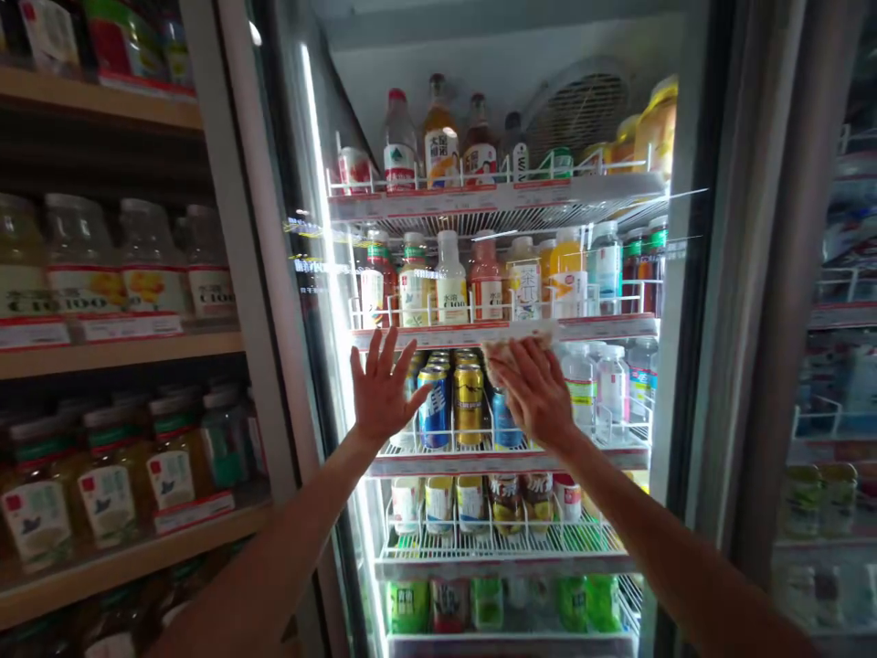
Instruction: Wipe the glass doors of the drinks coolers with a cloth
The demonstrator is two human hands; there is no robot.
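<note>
A lit drinks fridge with a glass door [596, 37] stands in front of me, its shelves lined with bottles and cans. My left hand [384, 388] is spread flat with fingers apart, holding nothing, and appears to rest on the glass. To its right, my right hand [538, 388] presses a pale cloth [491, 356] against what looks like the same glass, level with the second shelf's edge. Behind the hands are a blue can [433, 411] and a gold can [469, 402]. Part of the cloth is hidden under my right fingers.
Wooden shelves [123, 356] with several bottles stand at the left, close to my left arm. A metal door frame [760, 274] runs up the right side. Beyond it, another fridge [832, 320] shows dimly. A round fan grille [582, 110] sits high inside the lit fridge.
</note>
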